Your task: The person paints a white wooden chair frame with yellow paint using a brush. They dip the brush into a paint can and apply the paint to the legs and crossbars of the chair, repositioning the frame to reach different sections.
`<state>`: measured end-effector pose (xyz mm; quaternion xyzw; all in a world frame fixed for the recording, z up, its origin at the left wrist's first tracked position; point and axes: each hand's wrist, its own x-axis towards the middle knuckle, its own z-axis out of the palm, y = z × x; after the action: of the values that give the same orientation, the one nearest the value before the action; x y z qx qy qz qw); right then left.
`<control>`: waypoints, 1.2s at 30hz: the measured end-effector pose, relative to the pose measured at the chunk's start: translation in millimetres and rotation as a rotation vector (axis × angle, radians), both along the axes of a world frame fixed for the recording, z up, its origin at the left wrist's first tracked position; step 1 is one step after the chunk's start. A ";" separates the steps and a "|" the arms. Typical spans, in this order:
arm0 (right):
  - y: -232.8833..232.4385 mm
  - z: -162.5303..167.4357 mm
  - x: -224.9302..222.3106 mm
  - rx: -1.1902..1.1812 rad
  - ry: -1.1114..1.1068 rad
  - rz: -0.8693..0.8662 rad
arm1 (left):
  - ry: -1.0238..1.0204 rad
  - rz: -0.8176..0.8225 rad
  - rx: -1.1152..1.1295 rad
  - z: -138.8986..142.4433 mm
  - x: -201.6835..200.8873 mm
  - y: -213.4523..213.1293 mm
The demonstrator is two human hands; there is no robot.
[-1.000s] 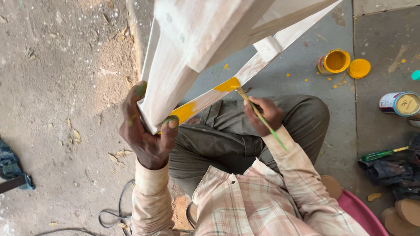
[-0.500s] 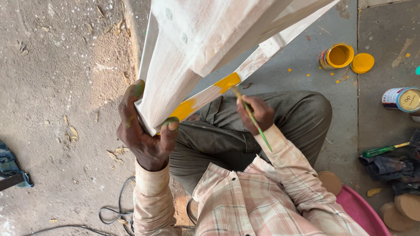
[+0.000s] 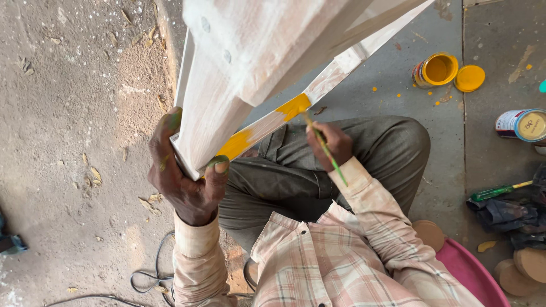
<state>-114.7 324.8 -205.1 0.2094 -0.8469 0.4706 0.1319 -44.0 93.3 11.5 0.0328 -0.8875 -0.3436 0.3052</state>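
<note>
plainly, two hands work one white frame (image 3: 239, 68): left hand (image 3: 185, 176) in a closed grip on its lower edge, right hand (image 3: 330, 145) pinching one brush (image 3: 324, 149) at the yellow-painted rail (image 3: 267, 122), two cans (image 3: 435, 69) on open floor (image 3: 74, 113) beyond.

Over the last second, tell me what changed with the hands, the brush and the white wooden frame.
Very little moved. The right hand slid the thin green-handled brush slightly along the yellow-painted rail, its tip at the yellow patch. The left hand kept its grip on the end of the white wooden frame. The open yellow paint can and its lid stayed put on the floor; nothing was let go.
</note>
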 end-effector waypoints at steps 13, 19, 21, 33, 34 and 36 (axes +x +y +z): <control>-14.5 2.0 -2.8 -0.080 -0.106 0.054 | 0.024 -0.004 -0.017 -0.9 1.3 -2.6; -14.7 11.0 13.5 -0.249 -0.254 0.047 | 0.009 -0.005 0.019 -0.7 3.2 -0.9; -3.5 12.3 -1.6 -0.345 -0.440 0.043 | 0.011 -0.010 0.027 -1.6 3.7 -0.5; -8.3 5.8 -34.1 -0.071 -0.073 -0.081 | 0.002 0.005 -0.003 -3.5 10.1 0.9; -11.6 3.3 -32.5 -0.037 -0.073 -0.078 | -0.004 0.000 0.014 -3.6 10.4 1.3; -21.2 2.2 -27.4 0.098 -0.202 -0.050 | -0.016 -0.013 0.047 -3.5 11.0 1.9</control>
<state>-142.1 303.5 -203.0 0.1459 -0.8828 0.4439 0.0470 -33.0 95.2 8.0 0.0368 -0.8819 -0.3661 0.2948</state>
